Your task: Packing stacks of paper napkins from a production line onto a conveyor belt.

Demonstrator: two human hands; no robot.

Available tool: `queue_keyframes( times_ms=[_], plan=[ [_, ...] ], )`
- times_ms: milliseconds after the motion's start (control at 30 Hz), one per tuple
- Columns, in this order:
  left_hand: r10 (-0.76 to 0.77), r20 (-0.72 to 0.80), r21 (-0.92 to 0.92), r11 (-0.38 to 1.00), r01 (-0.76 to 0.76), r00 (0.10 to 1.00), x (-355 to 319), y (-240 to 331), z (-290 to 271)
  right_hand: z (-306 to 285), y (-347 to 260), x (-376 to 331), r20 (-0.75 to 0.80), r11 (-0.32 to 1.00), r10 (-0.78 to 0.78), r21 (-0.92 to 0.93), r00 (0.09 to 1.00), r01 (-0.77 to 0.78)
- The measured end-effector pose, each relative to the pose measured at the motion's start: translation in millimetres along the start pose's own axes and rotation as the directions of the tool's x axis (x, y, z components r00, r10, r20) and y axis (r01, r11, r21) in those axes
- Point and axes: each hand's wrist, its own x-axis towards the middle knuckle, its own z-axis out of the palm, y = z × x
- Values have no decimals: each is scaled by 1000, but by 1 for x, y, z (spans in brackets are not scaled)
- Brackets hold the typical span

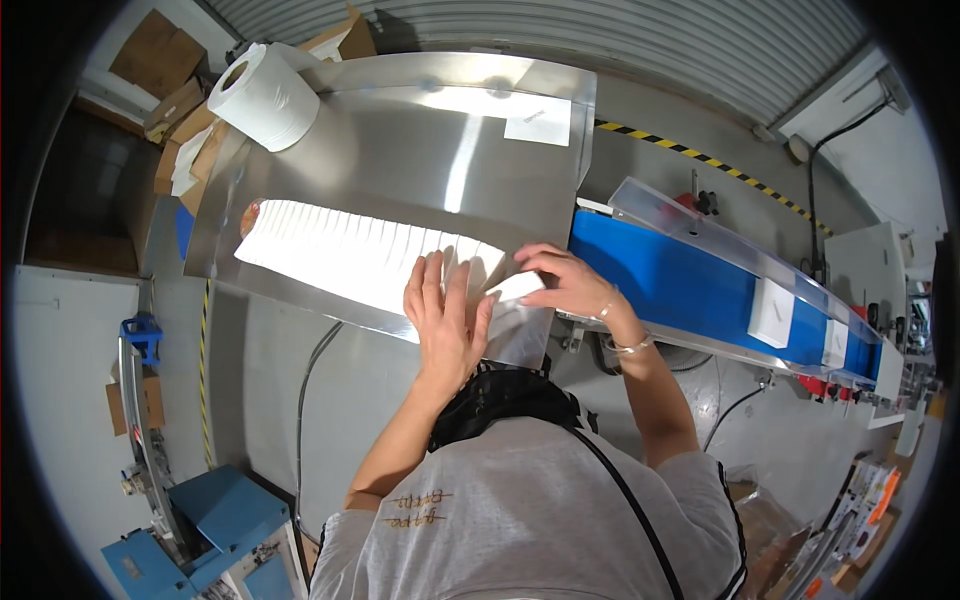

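A long row of thin white boxes point(330, 248), packed side by side, lies across the steel table point(390, 150). On its right end rests my left hand point(443, 320), fingers spread over the boxes and gripping none of them. My right hand point(575, 287) pinches a single white box point(515, 289) between thumb and fingers, just off the row's right end and tilted. The boxes under my left fingers are partly hidden. Something reddish-brown point(249, 218) sits against the far left end of the row.
To the right runs a blue conveyor belt point(660, 262) with a clear guard point(700, 235). It carries a white box point(771, 313) and another white box point(836, 343). A large white paper roll point(275, 105) stands at the table's back left; a white sheet point(538, 121) lies back right.
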Motion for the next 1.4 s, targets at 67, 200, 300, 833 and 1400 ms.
queue_keyframes(
  times_ms=[67, 200, 300, 833, 1400],
  plan=[
    [-3, -2, 32, 999, 3, 1000, 4, -3, 2, -5, 0, -23, -6, 825, 502, 303, 865, -477],
    [29, 4, 62, 998, -30, 1000, 5, -11, 8, -30, 48, -80, -596, 843, 534, 314, 600, -438],
    [46, -24, 53, 998, -44, 999, 5, -11, 10, -65, 77, -124, -785, 558, 561, 125, 262, -821],
    [55, -8, 13, 998, -55, 998, 18, -2, -5, 10, 4, 13, -33, 999, 36, -39, 999, -38],
    [46, 13, -64, 997, -46, 999, 14, -18, 6, -10, -29, -9, -239, 948, 307, -4, 921, -318]
  ],
)
